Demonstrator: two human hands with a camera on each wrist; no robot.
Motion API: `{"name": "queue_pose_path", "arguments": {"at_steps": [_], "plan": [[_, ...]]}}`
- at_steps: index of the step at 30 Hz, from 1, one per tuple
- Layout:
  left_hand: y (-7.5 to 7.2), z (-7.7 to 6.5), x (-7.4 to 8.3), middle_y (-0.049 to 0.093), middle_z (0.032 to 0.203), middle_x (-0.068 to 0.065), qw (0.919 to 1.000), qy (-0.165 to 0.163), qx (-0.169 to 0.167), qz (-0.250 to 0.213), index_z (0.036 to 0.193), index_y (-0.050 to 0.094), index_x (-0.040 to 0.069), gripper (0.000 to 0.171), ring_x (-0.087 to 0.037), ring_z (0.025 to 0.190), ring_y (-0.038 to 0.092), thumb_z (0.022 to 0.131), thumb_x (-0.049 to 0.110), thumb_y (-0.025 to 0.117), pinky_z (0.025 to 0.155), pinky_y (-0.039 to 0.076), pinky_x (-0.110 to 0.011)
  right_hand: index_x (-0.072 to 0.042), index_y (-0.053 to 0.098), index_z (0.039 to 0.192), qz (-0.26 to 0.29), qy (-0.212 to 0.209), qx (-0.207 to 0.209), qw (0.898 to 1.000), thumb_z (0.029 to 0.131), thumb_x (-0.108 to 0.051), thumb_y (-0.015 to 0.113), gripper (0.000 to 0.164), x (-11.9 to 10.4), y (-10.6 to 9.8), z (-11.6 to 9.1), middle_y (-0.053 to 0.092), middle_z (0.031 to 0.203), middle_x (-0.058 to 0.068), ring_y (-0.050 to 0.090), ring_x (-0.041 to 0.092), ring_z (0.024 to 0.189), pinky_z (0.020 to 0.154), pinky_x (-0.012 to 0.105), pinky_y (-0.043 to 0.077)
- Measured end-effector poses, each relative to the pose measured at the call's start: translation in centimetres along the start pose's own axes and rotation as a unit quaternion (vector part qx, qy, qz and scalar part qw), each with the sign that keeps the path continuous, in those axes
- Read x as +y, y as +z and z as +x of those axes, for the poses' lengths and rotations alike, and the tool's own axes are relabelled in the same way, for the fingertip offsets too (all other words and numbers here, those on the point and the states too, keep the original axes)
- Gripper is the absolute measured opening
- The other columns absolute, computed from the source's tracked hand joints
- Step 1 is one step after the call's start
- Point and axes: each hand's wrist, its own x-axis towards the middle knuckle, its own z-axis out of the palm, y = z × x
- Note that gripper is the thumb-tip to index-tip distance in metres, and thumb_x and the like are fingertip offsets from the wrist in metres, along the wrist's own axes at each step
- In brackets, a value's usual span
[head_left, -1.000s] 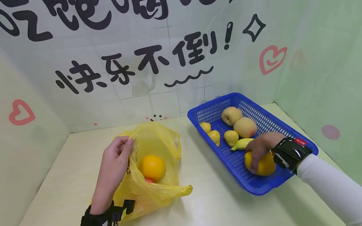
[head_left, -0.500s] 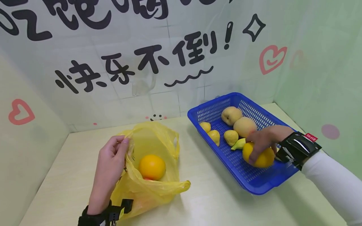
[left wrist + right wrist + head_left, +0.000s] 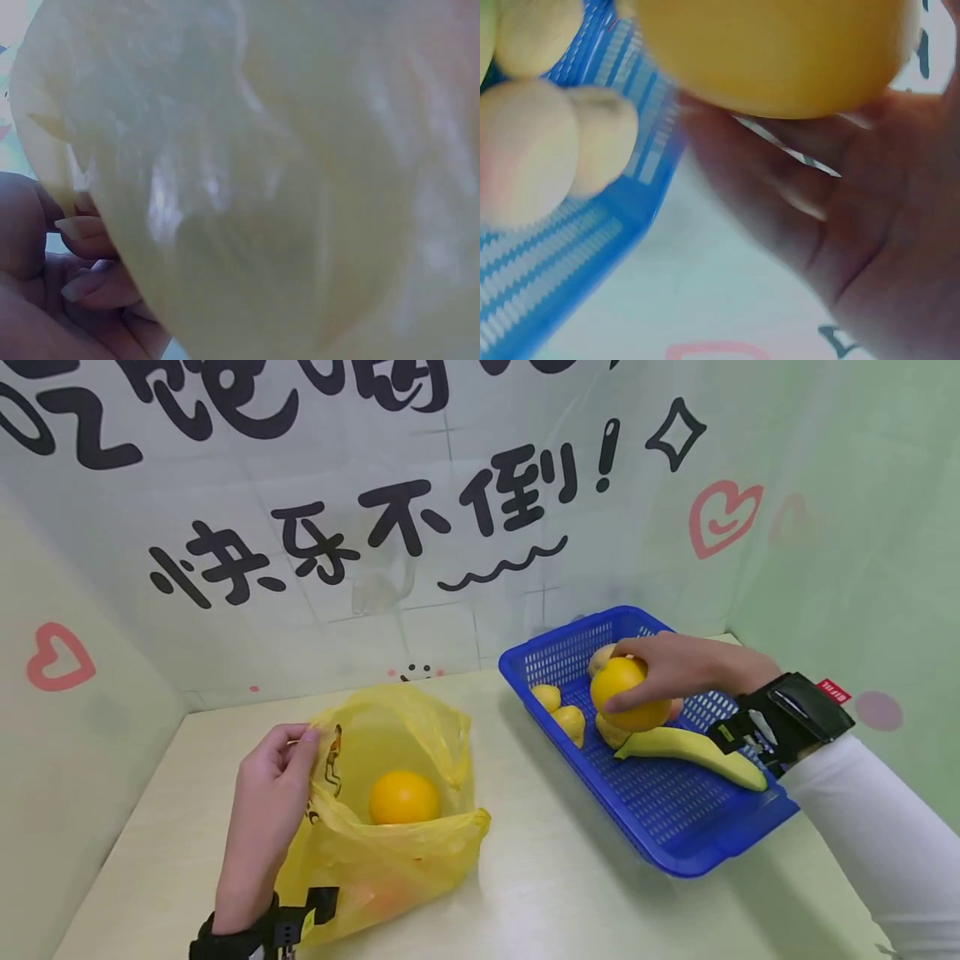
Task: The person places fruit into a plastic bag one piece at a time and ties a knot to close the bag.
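My left hand (image 3: 270, 797) pinches the left rim of a yellow plastic bag (image 3: 405, 868), pulling its mouth wide. Inside the bag sits an orange (image 3: 403, 797), and a reddish shape shows dimly through the plastic. In the left wrist view the bag (image 3: 262, 187) fills most of the picture. Over the blue basket, my right hand (image 3: 678, 664) grips a round, orange-yellow fruit (image 3: 630, 697) between thumb and fingers. That fruit (image 3: 780, 52) also shows at the top of the right wrist view. Below it lies a banana (image 3: 701, 753).
The blue plastic basket (image 3: 600, 802) stands on the right of the pale table (image 3: 540, 877). It holds small yellow fruits (image 3: 570, 724) and peaches (image 3: 525, 154), partly hidden by my right hand. A printed curtain (image 3: 480, 560) closes off the back.
My right hand has lifted the orange-yellow fruit from the basket's near end and carried it up and leftward, uncovering the banana. My left hand has drawn the bag's rim leftward, widening its mouth.
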Motion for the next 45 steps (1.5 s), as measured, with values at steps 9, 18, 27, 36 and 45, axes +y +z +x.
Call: {"name": "queue_pose_path", "arguments": {"at_steps": [9,18,27,36,45], "plan": [[-0.7,-0.1,-0.4,0.064,0.089,-0.007,0.9992,0.0,0.004,0.04,0.121,0.061,0.007,0.04,-0.009,0.069,0.057,0.104,0.039,0.045,0.06,0.049,-0.019,-0.021,0.054,0.127,0.067,-0.085,0.108,0.988,0.081,-0.056,0.072,0.06,-5.4,1.2,3.0,0.065,0.106,0.002,0.061,0.02,0.088,0.075,0.032,0.052],[-1.2,0.3,-0.7,0.063,0.08,-0.007,0.9968,-0.015,0.023,0.075,0.119,0.064,0.009,0.038,-0.011,0.061,0.053,0.103,0.039,0.048,0.054,0.045,-0.023,-0.023,0.051,0.128,0.101,-0.18,0.034,0.978,0.084,-0.055,0.068,0.058,-13.3,3.8,5.6,0.065,0.103,-0.002,0.062,0.017,0.087,0.073,0.029,0.054],[-2.0,0.7,-1.3,0.062,0.078,-0.003,0.9933,-0.039,0.015,0.108,0.12,0.065,0.01,0.038,-0.012,0.064,0.051,0.103,0.039,0.046,0.058,0.042,-0.026,-0.022,0.044,0.134,0.028,-0.213,0.013,0.976,0.082,-0.063,0.065,0.07,-18.4,7.7,8.2,0.063,0.117,-0.003,0.057,0.013,0.094,0.096,0.037,0.048],[-2.3,0.9,-1.8,0.069,0.093,-0.011,0.9908,-0.051,0.002,0.125,0.125,0.063,0.009,0.041,-0.016,0.073,0.054,0.103,0.039,0.045,0.063,0.043,-0.026,-0.019,0.041,0.131,0.009,-0.234,0.012,0.972,0.082,-0.063,0.066,0.07,-20.9,11.1,9.7,0.06,0.097,-0.006,0.058,0.01,0.082,0.065,0.018,0.047],[-2.2,1.1,-1.9,0.059,0.075,-0.006,0.9901,-0.066,0.033,0.119,0.124,0.064,0.007,0.042,-0.016,0.059,0.047,0.103,0.039,0.046,0.052,0.04,-0.025,-0.02,0.044,0.137,-0.074,-0.284,0.055,0.954,0.084,-0.059,0.067,0.07,-22.7,13.1,9.8,0.06,0.121,-0.008,0.054,0.009,0.097,0.069,0.015,0.045]]}}
